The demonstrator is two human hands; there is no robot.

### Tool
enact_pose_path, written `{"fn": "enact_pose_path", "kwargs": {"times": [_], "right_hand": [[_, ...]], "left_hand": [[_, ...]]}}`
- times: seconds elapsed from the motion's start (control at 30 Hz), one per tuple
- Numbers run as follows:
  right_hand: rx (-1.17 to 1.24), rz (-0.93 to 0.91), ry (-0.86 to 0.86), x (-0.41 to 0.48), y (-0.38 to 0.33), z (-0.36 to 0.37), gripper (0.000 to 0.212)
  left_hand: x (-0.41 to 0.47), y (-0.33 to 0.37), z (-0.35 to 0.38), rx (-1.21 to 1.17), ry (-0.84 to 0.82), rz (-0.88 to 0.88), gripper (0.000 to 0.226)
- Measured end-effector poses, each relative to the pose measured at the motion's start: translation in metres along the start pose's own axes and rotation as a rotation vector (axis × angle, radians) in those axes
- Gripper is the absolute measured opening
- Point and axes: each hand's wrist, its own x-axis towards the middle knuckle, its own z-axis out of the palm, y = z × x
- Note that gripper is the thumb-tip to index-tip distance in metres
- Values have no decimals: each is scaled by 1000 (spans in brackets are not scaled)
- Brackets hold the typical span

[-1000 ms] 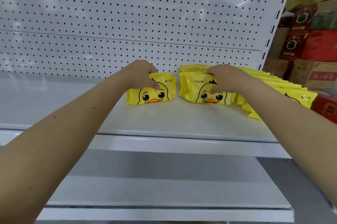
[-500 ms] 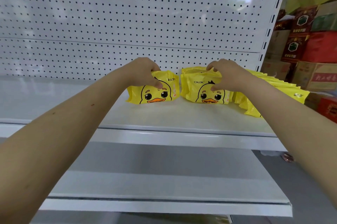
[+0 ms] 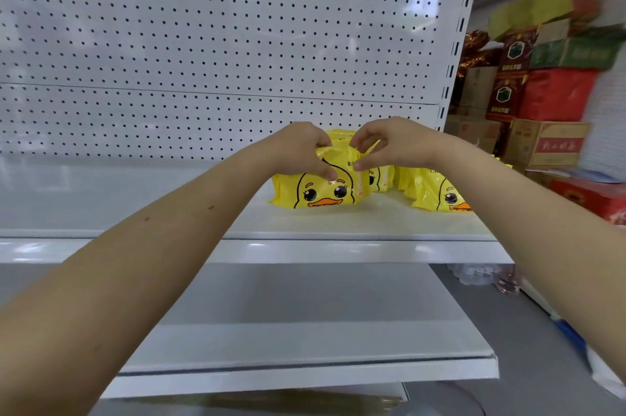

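Fingers (image 3: pixel 326 173) of left hand (image 3: pixel 298 148) gripping duck pack (image 3: pixel 321 195), right hand (image 3: pixel 396 144) now pinching it too

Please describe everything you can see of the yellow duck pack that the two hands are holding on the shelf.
The yellow pack is a soft, glossy plastic bag printed with a cartoon duck face: black eyes, orange beak. It stands upright on the white shelf, facing the camera. The left hand grips its top, thumb on the front; the right hand pinches its upper right corner. More packs stand close behind, to its right.
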Motion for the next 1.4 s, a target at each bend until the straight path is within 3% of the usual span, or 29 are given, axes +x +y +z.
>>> {"fn": "enact_pose_path", "kwargs": {"times": [0.07, 0.2, 0.43, 0.57, 0.8, 1.1, 1.23, 1.4], "right_hand": [[-8, 10, 9, -4, 5, -2, 34], [-48, 15, -4, -9, 10, -3, 49], [-113, -1, 82, -7, 19, -5, 21], [-171, -14, 109, -4, 22, -8, 17], [-258, -19, 100, 3, 35, -5, 20], [-529, 30, -5, 13, 38, -5, 43], [-476, 69, -8, 15, 36, 0, 57], [-626, 73, 110, 19, 39, 6, 36]], "left_hand": [[4, 4, 5, -10, 7, 6, 51], [10, 9, 12, -57, 25, 10, 41], [21, 14, 21, -108, 40, 22, 41], [25, 13, 24, -110, 3, 39, 35], [22, 0, 26, -63, -57, 12, 54], [36, 6, 45, 43, 52, -10, 61], [41, 1, 51, 62, 102, -16, 60], [39, -5, 55, 61, 171, 30, 60]]}}
